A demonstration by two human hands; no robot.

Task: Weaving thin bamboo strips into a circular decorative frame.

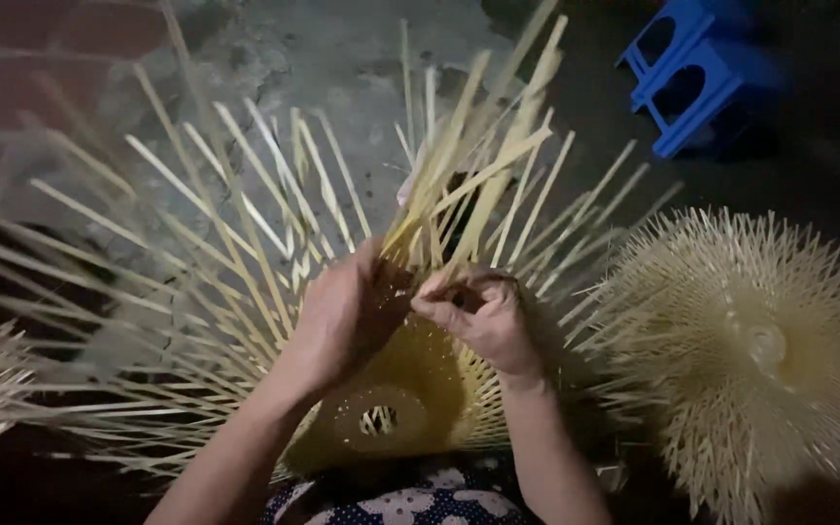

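Hands meet just above the half-woven bamboo basket (pixel 410 389), left hand (pixel 347 316) closed around upright strips (pixel 469 165), right hand (pixel 478 316) pinching one, while a finished woven piece (pixel 760 350) lies right of the basket.

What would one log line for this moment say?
left hand: gripping bamboo strips | right hand: pinching strips | woven bamboo piece: on lap

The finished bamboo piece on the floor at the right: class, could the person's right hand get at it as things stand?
Probably yes, once freed. The right hand is pinching strips of the half-woven bamboo piece, and the finished bamboo piece lies close beside it with only splayed strip ends between them.
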